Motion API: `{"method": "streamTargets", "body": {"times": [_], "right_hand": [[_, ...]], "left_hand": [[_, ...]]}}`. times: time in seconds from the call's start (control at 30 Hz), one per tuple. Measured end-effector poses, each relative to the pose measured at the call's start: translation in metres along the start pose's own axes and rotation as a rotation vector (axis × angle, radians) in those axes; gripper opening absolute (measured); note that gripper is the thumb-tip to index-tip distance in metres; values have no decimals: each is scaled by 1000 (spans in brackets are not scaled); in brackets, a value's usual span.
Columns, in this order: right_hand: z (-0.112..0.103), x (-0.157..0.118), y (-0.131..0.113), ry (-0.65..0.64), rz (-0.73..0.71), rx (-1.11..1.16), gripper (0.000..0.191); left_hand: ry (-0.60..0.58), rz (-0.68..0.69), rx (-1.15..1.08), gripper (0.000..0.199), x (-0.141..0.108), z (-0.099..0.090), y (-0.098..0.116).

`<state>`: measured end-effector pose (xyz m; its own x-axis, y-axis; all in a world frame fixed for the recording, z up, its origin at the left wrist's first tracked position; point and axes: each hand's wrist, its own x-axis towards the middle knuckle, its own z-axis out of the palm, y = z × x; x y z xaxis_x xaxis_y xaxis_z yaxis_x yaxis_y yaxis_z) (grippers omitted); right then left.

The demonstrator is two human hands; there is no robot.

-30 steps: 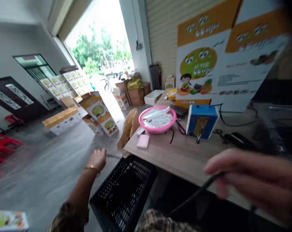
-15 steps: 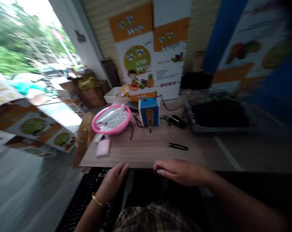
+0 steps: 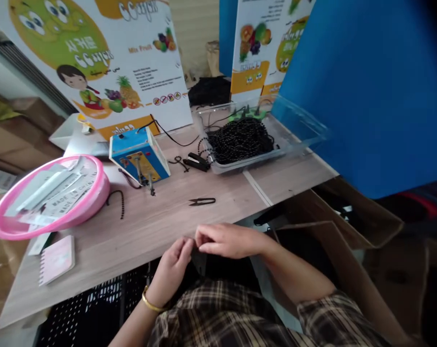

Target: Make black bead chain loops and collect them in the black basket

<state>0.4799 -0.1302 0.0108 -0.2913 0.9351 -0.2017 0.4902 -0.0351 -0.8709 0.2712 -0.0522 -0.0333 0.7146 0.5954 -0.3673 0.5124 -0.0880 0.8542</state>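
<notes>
Both hands are at the table's front edge, close together. My left hand (image 3: 173, 266) has its fingers curled, thumb against the index finger; whatever it pinches, if anything, is too small to make out. Beside it, my right hand (image 3: 227, 240) is also closed, and its fingertips are hidden. Small black thread snips (image 3: 202, 201) lie on the table just beyond the hands. Behind them stands a blue box device (image 3: 141, 159) with metal posts on its front. A black stapler-like tool (image 3: 197, 162) and a short bead chain (image 3: 179, 162) rest to its right.
At the left are a pink basket (image 3: 101, 185) of printed plastic strips and a spiral notebook (image 3: 58, 260). A clear tray (image 3: 233, 166) holds black bead chains. Printed cartons (image 3: 175, 103) stand behind the table (image 3: 160, 217). Open cardboard boxes (image 3: 374, 231) sit at lower right.
The view has turned right and closer, so the table items appear larger and further left. My two hands have come nearer each other, both still closed.
</notes>
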Motion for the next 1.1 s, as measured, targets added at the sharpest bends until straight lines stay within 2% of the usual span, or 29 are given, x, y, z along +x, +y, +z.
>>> {"method": "streamTargets", "body": {"times": [0.07,0.13,0.2,0.27,0.37,0.43,0.53,0.7,0.77,0.87,0.9,0.93,1.1], "right_hand": [[-11,-18,14,17,34,80,8],[-12,-29,26,15,58,125,8],[-5,-30,32,16,75,146,8],[6,-26,34,1,70,148,9],[16,-20,36,29,59,112,9],[15,-22,42,105,101,180,10],[11,-31,57,238,171,432,13],[20,-32,80,349,133,645,23],[29,-26,85,491,134,730,32],[41,-20,88,842,170,912,43],[45,-19,88,928,180,947,44],[48,-19,88,962,188,952,44],[63,-22,79,809,197,821,40]], "left_hand": [[-66,17,87,48,3,-3,-3],[-190,-27,104,51,5,-2,-7],[-310,-77,26,52,10,5,-9],[-366,-100,-164,55,17,17,-4],[-322,-90,-358,65,31,34,9],[-266,-19,-273,60,38,39,18],[-240,115,-87,45,42,41,24],[-274,109,-101,44,44,45,23],[-253,61,-218,42,46,48,23],[-211,-38,-444,45,50,52,26],[-199,-60,-490,46,51,52,27],[-197,-75,-514,47,52,51,28],[-243,-92,-485,46,53,55,29]]}}
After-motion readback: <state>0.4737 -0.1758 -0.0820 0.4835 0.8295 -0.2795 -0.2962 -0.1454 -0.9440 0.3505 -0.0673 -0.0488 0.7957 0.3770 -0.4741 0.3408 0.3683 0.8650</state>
